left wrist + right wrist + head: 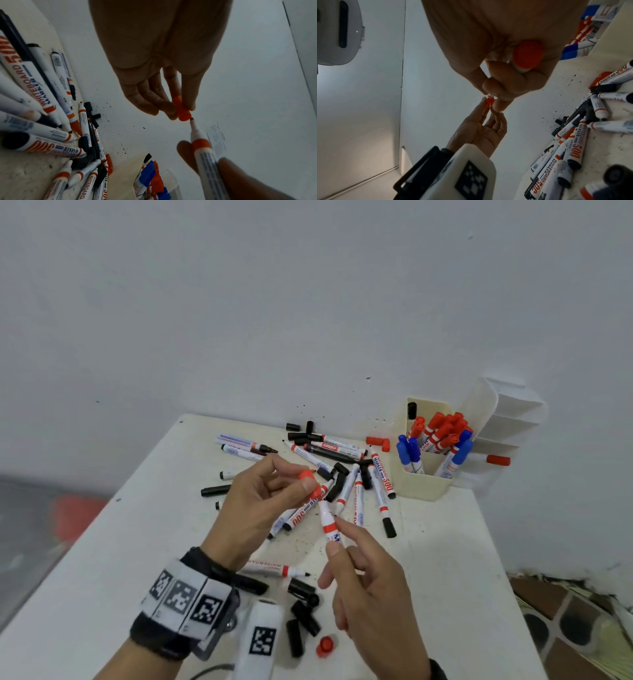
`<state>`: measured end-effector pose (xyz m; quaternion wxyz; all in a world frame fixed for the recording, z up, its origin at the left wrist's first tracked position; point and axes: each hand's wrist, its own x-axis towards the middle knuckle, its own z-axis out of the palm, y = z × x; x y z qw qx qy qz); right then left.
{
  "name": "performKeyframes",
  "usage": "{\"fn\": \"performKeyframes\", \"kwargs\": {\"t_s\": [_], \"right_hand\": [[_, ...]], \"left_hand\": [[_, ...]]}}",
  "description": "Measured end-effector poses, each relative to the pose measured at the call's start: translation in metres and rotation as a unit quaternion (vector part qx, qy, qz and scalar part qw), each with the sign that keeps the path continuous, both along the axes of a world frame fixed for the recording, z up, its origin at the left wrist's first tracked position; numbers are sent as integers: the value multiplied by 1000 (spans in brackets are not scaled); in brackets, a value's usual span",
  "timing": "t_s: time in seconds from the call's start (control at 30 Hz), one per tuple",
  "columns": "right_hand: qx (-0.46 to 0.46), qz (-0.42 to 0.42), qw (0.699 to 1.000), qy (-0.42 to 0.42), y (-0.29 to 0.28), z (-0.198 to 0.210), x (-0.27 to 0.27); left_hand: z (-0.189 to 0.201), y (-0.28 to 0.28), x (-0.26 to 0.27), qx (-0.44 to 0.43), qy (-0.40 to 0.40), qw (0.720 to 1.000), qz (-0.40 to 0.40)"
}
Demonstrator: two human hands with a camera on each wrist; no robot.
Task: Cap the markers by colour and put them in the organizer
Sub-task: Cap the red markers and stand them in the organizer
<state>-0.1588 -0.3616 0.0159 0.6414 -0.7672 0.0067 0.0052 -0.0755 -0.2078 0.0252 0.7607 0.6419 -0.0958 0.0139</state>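
Observation:
My left hand (301, 481) pinches a red cap (312, 487) between thumb and fingers above the pile; the left wrist view shows the same red cap (182, 111) at my fingertips. My right hand (337, 537) grips an uncapped red whiteboard marker (329, 522) by its barrel, tip pointing up and left. The marker's tip (191, 119) sits just at the cap's mouth, not inside it. In the right wrist view the marker's red end plug (528, 54) shows in my fist. The beige organizer (423, 484) stands at the back right with capped red and blue markers in it.
A pile of uncapped markers (346, 474) and black caps covers the white table's (85, 594) middle. More black caps (303, 618) and one red cap (324, 646) lie near the front edge. A white shelf unit (507, 419) stands behind the organizer against the wall.

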Motion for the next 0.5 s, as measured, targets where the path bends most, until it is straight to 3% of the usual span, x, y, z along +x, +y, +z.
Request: {"fn": "performKeyframes", "kwargs": {"t_s": [0.5], "right_hand": [[-42, 33, 999, -1, 13, 0, -9]], "left_hand": [[-11, 10, -26, -3, 20, 1000, 24]]}}
